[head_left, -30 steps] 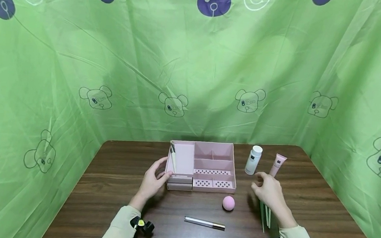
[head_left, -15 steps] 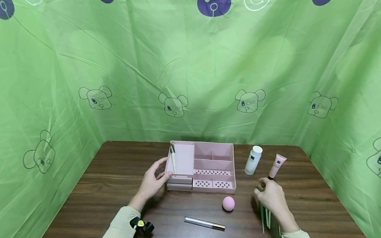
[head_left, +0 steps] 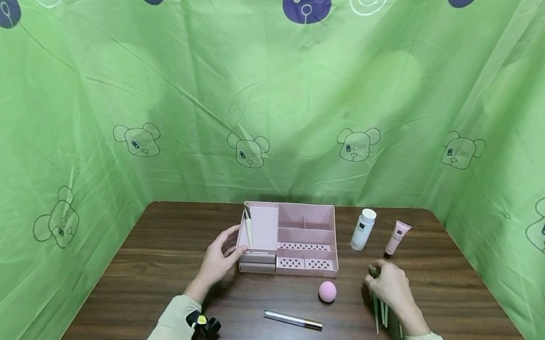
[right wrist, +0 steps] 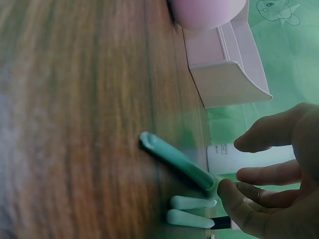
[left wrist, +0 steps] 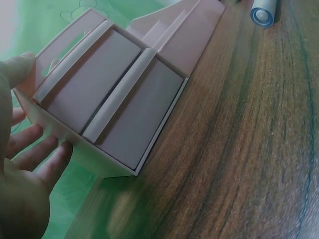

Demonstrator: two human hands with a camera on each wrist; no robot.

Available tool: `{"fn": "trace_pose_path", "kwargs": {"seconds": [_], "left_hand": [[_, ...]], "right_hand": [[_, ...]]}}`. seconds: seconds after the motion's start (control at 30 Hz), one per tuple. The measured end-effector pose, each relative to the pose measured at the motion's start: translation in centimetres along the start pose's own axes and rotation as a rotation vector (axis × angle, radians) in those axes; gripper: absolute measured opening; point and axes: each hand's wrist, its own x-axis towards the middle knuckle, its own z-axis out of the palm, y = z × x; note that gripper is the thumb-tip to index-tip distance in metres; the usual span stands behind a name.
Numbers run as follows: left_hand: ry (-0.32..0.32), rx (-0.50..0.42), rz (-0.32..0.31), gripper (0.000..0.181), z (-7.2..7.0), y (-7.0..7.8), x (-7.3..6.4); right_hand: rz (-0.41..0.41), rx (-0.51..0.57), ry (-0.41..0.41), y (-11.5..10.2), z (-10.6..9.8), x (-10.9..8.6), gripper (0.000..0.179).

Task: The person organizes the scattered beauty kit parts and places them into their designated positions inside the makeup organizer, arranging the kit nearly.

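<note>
My left hand (head_left: 217,261) holds the left front corner of a pink makeup organizer (head_left: 264,228), thumb on the top edge and fingers along the side wall. Two drawers (left wrist: 132,104) face the left wrist view. A makeup brush (head_left: 248,228) lies in the organizer's left compartment. On the right, my right hand (head_left: 393,287) hovers low over several green-handled brushes (head_left: 384,314). In the right wrist view its thumb stands apart from the fingers, and the fingertips are right at the far end of a dark green handle (right wrist: 177,162). The brush heads are mostly hidden behind the hand.
A white bottle (head_left: 362,230) and a pink tube (head_left: 396,239) stand upright behind my right hand. In front of the organizer lie a pink ball-shaped sponge (head_left: 327,292) and a silver cosmetic tube (head_left: 292,320). Green curtain (head_left: 278,110) surrounds the dark wooden table (head_left: 154,268).
My right hand has moved slightly toward me and to the right, away from the pink tube, whose dark cap now shows. My left hand stays at the organizer.
</note>
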Motion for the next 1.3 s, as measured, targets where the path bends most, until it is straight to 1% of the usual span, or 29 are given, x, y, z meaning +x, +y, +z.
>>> {"fn": "trace_pose_path", "kwargs": {"seconds": [0.3,0.6,0.83,0.93,0.97,1.0,1.07,1.1,1.2,1.23,1.3], "left_hand": [[-0.003,-0.016,0.0,0.059,0.0,0.2,0.1],[-0.004,-0.032,0.001,0.059,0.1,0.1,0.2],[-0.009,-0.013,-0.028,0.06,0.0,0.1,0.2],[-0.003,-0.022,-0.035,0.06,0.0,-0.1,0.1],[0.0,-0.029,-0.041,0.06,0.1,-0.2,0.0],[0.007,-0.03,-0.036,0.061,0.1,-0.7,0.0],[0.01,-0.043,-0.046,0.061,0.1,-0.8,0.0],[0.014,-0.045,-0.046,0.06,0.2,-1.3,0.0],[0.027,-0.033,-0.025,0.06,0.2,-2.6,0.2],[0.028,-0.037,-0.025,0.059,0.2,-2.7,0.2],[0.04,-0.027,-0.006,0.059,0.3,-3.6,0.2]], "right_hand": [[0.018,-0.014,-0.037,0.0,0.2,0.0,0.036],[-0.004,-0.037,-0.056,-0.1,0.4,0.1,0.024],[-0.021,-0.067,-0.084,-0.1,0.5,0.3,0.031],[-0.021,-0.071,-0.09,0.0,0.6,0.3,0.034],[-0.02,-0.072,-0.091,0.0,0.6,0.3,0.034],[-0.019,-0.072,-0.092,0.0,0.6,0.3,0.035],[-0.017,-0.073,-0.092,0.0,0.6,0.3,0.036],[-0.015,-0.072,-0.093,0.0,0.6,0.3,0.036],[-0.008,-0.071,-0.097,-0.1,0.6,0.3,0.038],[-0.006,-0.072,-0.099,-0.1,0.6,0.3,0.039],[-0.003,-0.074,-0.102,-0.1,0.6,0.3,0.041]]}}
